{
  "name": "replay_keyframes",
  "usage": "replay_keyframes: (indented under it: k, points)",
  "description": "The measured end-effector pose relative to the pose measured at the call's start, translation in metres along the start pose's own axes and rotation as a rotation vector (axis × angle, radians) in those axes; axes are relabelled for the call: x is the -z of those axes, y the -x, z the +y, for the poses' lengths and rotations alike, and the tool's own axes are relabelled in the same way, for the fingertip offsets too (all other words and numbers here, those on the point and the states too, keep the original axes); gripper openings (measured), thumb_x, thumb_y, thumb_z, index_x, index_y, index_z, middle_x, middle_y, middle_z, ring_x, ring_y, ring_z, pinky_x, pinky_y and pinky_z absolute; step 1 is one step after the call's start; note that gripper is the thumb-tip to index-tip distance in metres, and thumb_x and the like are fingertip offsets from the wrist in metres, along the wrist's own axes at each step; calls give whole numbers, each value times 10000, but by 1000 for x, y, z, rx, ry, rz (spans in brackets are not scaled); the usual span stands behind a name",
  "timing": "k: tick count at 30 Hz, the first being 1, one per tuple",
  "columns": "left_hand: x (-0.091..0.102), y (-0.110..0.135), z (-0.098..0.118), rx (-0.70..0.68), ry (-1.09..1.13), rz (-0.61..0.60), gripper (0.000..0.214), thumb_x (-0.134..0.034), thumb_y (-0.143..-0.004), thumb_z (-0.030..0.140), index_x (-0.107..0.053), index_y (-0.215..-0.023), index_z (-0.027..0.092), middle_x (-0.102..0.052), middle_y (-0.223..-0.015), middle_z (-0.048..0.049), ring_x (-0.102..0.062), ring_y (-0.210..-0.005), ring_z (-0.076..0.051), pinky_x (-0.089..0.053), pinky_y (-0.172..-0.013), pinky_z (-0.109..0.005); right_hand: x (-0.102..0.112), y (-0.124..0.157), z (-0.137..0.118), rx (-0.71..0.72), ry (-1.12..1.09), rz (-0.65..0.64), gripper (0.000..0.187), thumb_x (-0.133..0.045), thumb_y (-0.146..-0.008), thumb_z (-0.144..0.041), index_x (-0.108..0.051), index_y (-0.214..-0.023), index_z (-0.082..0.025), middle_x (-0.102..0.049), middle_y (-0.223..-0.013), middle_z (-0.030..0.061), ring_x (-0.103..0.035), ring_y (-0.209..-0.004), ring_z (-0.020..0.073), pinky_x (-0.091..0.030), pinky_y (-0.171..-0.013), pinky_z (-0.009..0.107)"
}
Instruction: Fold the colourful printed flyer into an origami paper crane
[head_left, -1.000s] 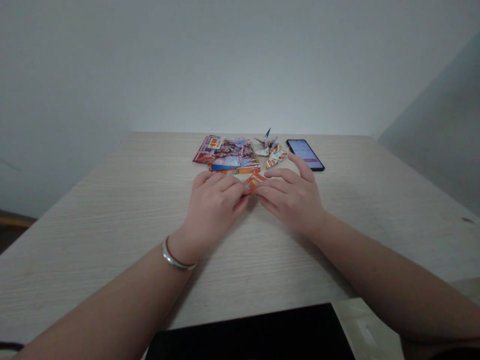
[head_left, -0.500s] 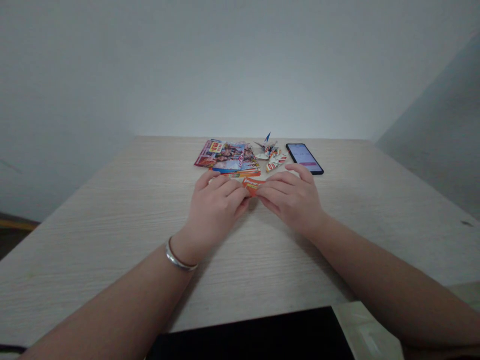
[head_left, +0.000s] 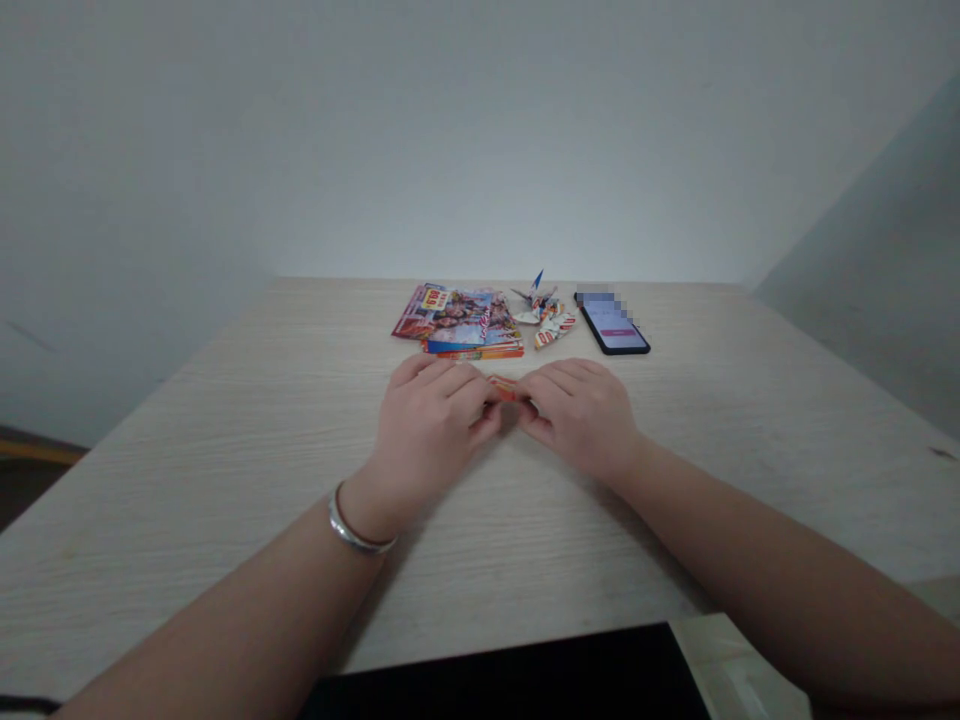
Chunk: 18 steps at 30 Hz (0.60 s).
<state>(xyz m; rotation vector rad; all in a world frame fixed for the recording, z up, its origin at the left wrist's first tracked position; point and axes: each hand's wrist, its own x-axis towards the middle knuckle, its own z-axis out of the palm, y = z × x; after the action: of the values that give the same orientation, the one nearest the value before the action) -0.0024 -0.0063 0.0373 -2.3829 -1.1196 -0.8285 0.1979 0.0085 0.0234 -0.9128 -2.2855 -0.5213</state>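
Note:
Between my two hands is a small orange piece of paper (head_left: pixel 504 388), mostly covered by my fingers. My left hand (head_left: pixel 435 405), with a silver bangle on its wrist, pinches the paper's left side. From the other side my right hand (head_left: pixel 579 408) grips it with curled fingers and thumb. Just beyond my fingers lies a stack of colourful printed leaflets (head_left: pixel 461 318). Folded paper pieces (head_left: pixel 553 322), one with a pointed blue tip, sit to the right of the stack.
A phone (head_left: pixel 613 325) with a lit screen lies at the back right of the pale wooden table (head_left: pixel 262 430). A black flat object (head_left: pixel 510 680) is at the near edge, close to my forearms. A pale wall (head_left: pixel 480 140) rises behind the table.
The fingers of my right hand have curled in and come down. Less of the orange paper shows between my hands now, and it looks narrower.

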Motion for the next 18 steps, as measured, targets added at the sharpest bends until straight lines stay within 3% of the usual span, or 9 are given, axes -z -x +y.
replay_keyframes:
  k: [6, 10, 18]
  points:
    - [10, 0, -17, -6, -115, -41, 153, -575, -909, 228, -667, -791, 195, -712, -792, -35, -670, -774, -230, -454, -753, -387, 1, 8, 24, -48, 31, 5, 144, -552, -830, -157, -691, -817, -194, -761, -768, 26, -691, -696, 178, -439, -650, 300]
    - [10, -1, -17, 32, -137, -76, 115, -584, -896, 207, -676, -827, 198, -714, -822, -37, -674, -789, -236, -464, -750, -383, 0, 13, 37, -103, 86, 12, 124, -571, -814, -162, -688, -806, -197, -762, -767, 32, -697, -690, 179, -436, -626, 288]
    - [9, -1, -18, 134, -136, -133, 61, -632, -838, 161, -684, -835, 192, -700, -855, -44, -660, -773, -241, -463, -706, -368, 2, 15, 42, -216, 136, 8, 106, -576, -809, -154, -671, -818, -200, -773, -817, 50, -711, -738, 218, -463, -642, 324]
